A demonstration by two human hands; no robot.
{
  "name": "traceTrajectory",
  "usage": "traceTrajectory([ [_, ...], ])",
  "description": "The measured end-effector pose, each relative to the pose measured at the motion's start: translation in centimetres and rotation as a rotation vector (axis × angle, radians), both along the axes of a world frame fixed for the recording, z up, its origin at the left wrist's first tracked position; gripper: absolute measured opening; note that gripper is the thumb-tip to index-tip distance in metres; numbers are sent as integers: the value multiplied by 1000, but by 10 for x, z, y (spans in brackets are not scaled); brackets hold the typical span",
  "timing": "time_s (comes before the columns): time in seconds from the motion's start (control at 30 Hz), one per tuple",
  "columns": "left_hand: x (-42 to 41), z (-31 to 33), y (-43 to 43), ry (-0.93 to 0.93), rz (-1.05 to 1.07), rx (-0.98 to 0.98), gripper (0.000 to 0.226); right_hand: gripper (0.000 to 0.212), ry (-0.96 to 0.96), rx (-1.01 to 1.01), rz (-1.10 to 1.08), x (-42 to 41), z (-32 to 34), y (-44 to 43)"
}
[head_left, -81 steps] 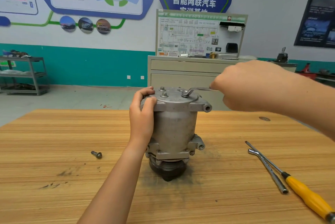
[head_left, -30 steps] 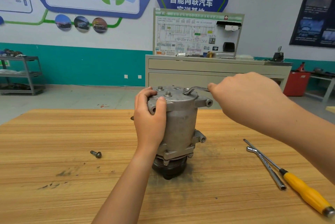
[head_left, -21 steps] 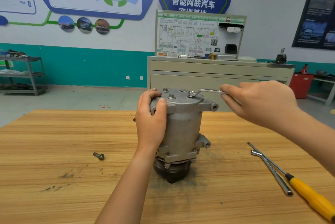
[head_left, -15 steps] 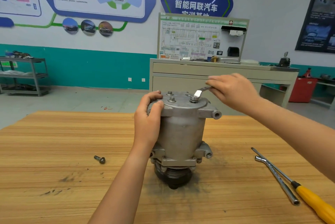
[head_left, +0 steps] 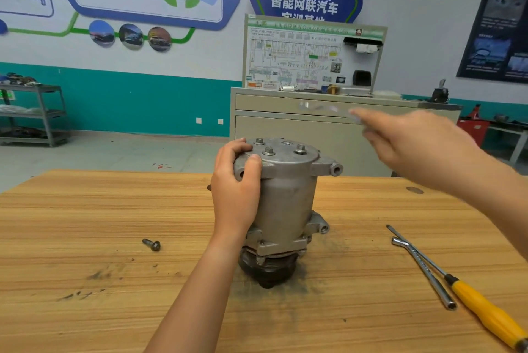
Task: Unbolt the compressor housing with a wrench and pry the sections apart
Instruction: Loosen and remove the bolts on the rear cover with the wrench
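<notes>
The compressor [head_left: 285,204] stood upright on the wooden table [head_left: 85,224], pulley end down, near the middle of the table. The left hand [head_left: 235,195] gripped the left side of its top cover, with the fingers curled over the edge and the thumb on the flange, the same as half a second before.

The change was on the right side. The wrench [head_left: 323,109], which earlier sat on the right-hand bolt [head_left: 300,148] of the cover, was now lifted off it. It hung in the air above and to the right of the compressor, in front of the beige cabinet [head_left: 285,129]. The right hand [head_left: 414,146] held the wrench by its far end at the fingertips. Both were blurred, so the exact grip could not be read.

The right-hand bolt was still in the cover, and two more bolt heads [head_left: 268,150] stood to its left, near the left hand.

A loose bolt [head_left: 152,244] lay on the table well to the left of the compressor, in the same place as before. To the right an L-shaped socket wrench [head_left: 425,272] and a yellow-handled screwdriver [head_left: 485,315] lay close together, untouched.
</notes>
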State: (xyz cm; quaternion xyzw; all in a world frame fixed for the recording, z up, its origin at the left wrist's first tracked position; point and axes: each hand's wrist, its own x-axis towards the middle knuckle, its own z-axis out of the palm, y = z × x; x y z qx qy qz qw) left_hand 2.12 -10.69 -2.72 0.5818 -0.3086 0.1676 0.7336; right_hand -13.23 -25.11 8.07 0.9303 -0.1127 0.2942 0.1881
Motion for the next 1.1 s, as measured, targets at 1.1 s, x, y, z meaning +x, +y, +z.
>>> traceTrajectory([
  [1.1,9,2,4,-19,-25,32,21,29,129,-107,190,124,-5,-41],
])
